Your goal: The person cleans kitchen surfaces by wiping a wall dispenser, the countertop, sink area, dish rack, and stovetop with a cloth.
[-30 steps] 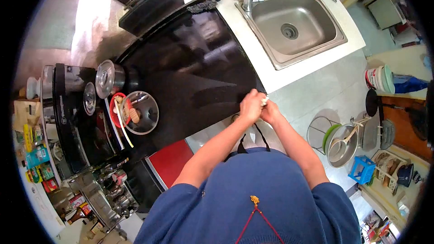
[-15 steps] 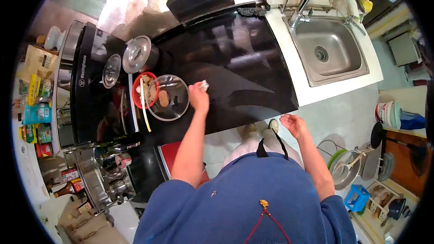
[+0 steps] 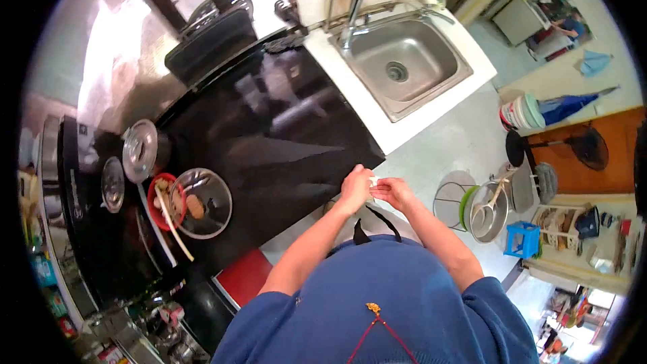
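Observation:
Near the counter's front right corner, my left hand (image 3: 355, 191) and my right hand (image 3: 393, 193) meet in front of my body. Between their fingertips is a small crumpled white tissue (image 3: 373, 182), mostly covered by the fingers. Both hands are closed, with the fingers pinching at it. The black countertop (image 3: 269, 155) lies just beyond my left hand and has a faint smeared sheen.
To the right of the counter is a steel sink (image 3: 431, 61) with a tap (image 3: 354, 13). At the left stand a glass bowl (image 3: 219, 205), a red basket (image 3: 157, 214) of food and a lidded pot (image 3: 145, 152). A pan (image 3: 490, 216) and a blue crate (image 3: 521, 239) are at the right.
My left hand has moved right from the counter's middle, bringing the tissue to my right hand. My right hand has come in and closed on it. The view has turned toward the right.

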Motion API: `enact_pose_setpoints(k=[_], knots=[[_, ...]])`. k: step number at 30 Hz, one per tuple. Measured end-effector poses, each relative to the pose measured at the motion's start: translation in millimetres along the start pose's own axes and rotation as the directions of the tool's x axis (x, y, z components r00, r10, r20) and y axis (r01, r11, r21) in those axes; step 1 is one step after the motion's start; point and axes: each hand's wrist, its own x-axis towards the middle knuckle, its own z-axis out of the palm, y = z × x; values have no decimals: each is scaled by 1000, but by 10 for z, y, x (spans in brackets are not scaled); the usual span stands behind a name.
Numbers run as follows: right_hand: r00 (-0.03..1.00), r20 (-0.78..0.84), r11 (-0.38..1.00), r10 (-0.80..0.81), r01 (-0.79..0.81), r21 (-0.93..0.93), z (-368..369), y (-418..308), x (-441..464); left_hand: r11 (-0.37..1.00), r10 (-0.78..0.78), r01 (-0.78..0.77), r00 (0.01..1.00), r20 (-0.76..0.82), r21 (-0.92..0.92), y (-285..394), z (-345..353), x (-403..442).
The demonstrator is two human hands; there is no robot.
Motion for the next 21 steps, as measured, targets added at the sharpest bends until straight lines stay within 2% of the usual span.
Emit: enact_pose_setpoints(k=[2,3,4,7,9,11,12,13,15,17,19,21], knots=[[999,41,1000,8,-8,3,-57,98,-1,999,8,-2,980,-196,35,7,-427,-23],[999,25,999,-39,38,16,-226,38,-49,999,32,-25,961,-274,30,36,-557,121],[999,-8,999,-32,32,42,-286,41,-78,993,28,15,937,-348,120,-3,-823,146],[996,-85,996,32,-25,85,-430,111,-45,908,-16,252,819,-574,334,-462,-1701,125],[999,-29,994,30,-27,104,-513,182,-3,816,-33,416,727,-686,402,-746,-2261,60],[998,-25,997,51,-50,51,-447,141,-20,674,-24,507,742,-670,537,-765,-2599,-85],[997,-32,997,67,-66,27,-413,105,-14,684,52,444,762,-646,579,-784,-2641,-156],[996,-41,996,84,-84,2,-384,68,-7,681,49,457,752,-658,573,-795,-2609,-228],[996,-29,996,87,-88,-28,-333,3,4,659,31,421,813,-582,624,-749,-2409,-437],[999,11,997,52,-51,-55,-312,-38,19,656,4,437,813,-582,616,-668,-2059,-742],[999,16,997,36,-34,-65,-312,-60,15,765,59,339,810,-584,547,-666,-1778,-1106],[1000,13,997,20,-19,-71,-329,-49,24,783,-76,390,833,-547,484,-515,-1643,-1347]])
